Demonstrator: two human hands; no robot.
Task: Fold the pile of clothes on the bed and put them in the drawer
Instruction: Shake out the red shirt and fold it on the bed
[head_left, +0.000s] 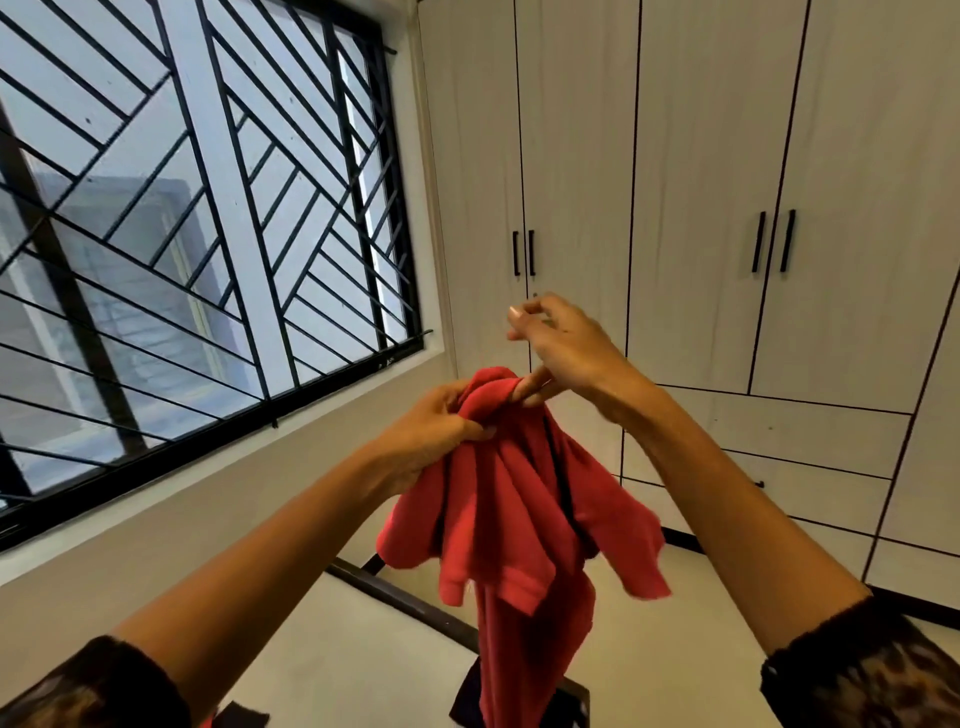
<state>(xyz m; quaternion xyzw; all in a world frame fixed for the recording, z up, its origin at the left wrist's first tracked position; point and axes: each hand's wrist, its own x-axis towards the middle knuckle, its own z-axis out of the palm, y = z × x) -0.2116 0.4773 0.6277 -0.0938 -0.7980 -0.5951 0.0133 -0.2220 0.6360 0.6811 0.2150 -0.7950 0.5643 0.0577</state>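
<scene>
A red garment (524, 514) hangs bunched in the air in front of me, its lower part dropping out of the bottom of the head view. My left hand (431, 436) grips its top edge, fingers curled into the cloth. My right hand (561, 348) is just above and to the right; its lower fingers touch the top of the red cloth, while thumb and forefinger are curled together higher up with nothing visible between them. Drawers (800, 441) sit in the lower part of the white wardrobe at the right. The bed and the pile are barely in view.
A white wardrobe (701, 182) with black handles fills the right wall. A large window with a black metal grille (197, 223) takes the left. A dark bed frame edge (395, 597) and some dark cloth (470, 696) show at the bottom.
</scene>
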